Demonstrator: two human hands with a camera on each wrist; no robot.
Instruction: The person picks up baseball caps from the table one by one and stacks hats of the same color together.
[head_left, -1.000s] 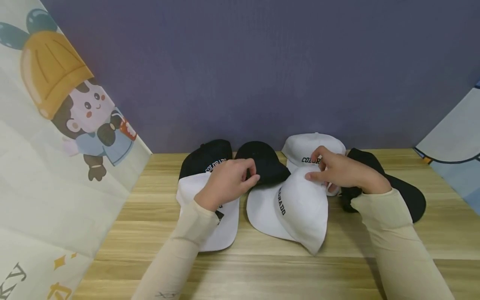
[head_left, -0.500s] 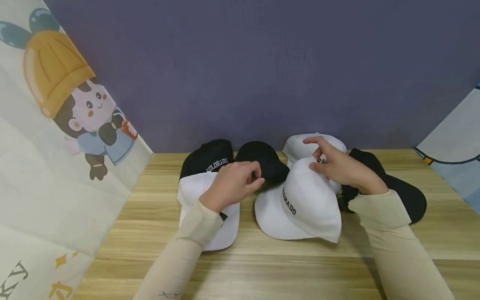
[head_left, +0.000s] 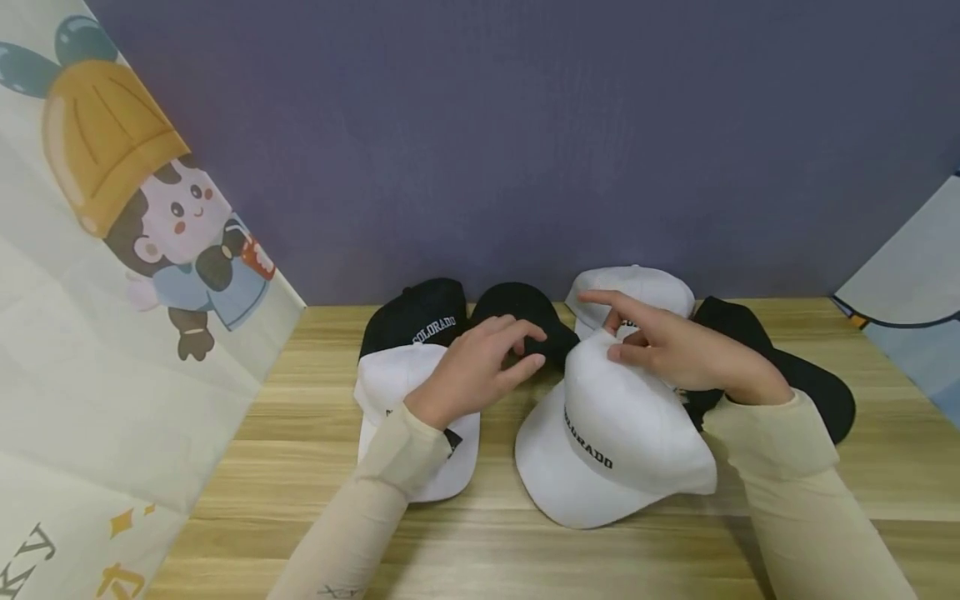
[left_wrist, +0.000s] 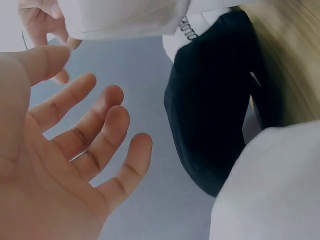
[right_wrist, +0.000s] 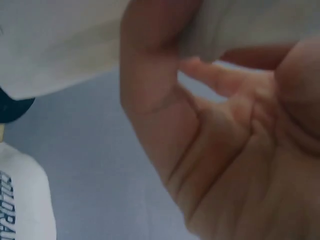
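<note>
"What fills the scene?"
"A flat blue-grey wall above a streaked wood-grain tabletop bearing black caps and white caps."
"And nearest?"
"A curved-brim baseball cap, white and dome-crowned, tilts in the right hand's pinch; the left hand hovers beside, thumb and bent fingers apart. Dark block letters read COLORADO."

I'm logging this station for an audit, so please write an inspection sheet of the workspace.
Surface: wood-grained table
Held cap: white, dark lettering on its front
Other caps: left white cap, rear white cap, left black cap, middle black cap, right black cap
Clutter: nothing seen
Left grip: fingers loosely bent, holding nothing
Right grip: pinching the held cap's crown
Cables: nothing seen
Surroundings: dark panel behind; cartoon sheet at left
</note>
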